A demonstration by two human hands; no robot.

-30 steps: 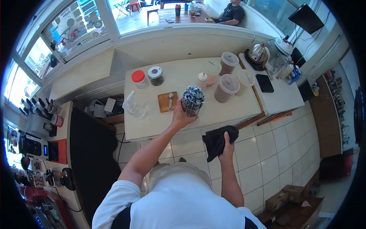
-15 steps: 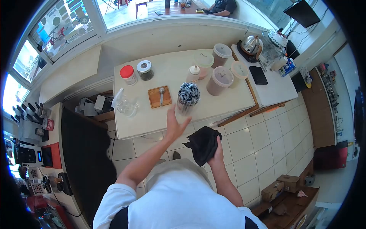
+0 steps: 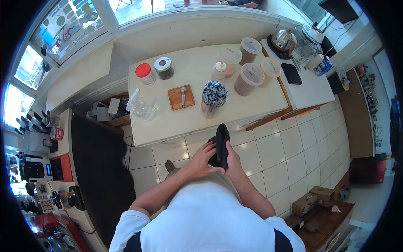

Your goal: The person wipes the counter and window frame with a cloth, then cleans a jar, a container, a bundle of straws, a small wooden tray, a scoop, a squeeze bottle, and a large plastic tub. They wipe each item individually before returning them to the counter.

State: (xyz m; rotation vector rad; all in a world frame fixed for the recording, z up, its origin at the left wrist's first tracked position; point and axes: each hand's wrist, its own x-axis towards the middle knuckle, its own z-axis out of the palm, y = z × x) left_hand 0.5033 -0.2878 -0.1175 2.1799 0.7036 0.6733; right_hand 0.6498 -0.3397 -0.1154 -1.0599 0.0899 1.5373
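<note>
A folded black cloth [image 3: 222,145] is held in front of my body, just off the table's near edge. My right hand [image 3: 234,161] grips it from the right, thumb along its side. From the left, my left hand [image 3: 203,161] presses its fingers against the cloth, and its thumb reaches across towards my right hand. The part of the cloth between the palms is hidden. Nearest to the hands on the table stands a clear container [image 3: 210,110] topped with a bunched black-and-white patterned material [image 3: 214,93].
The white table [image 3: 168,126] carries a wooden tray [image 3: 175,101] with a metal spoon [image 3: 183,96], a clear spray bottle [image 3: 142,110], a red-lidded jar [image 3: 145,74], a dark-filled jar [image 3: 164,69], a squeeze bottle [image 3: 218,72] and several lidded tubs [image 3: 249,80]. A kettle [image 3: 283,42] stands on the side table.
My left hand has left the patterned-topped container and come down onto the cloth. My right hand has brought the cloth inwards, and it now looks narrower and more folded. The view has shifted slightly.
</note>
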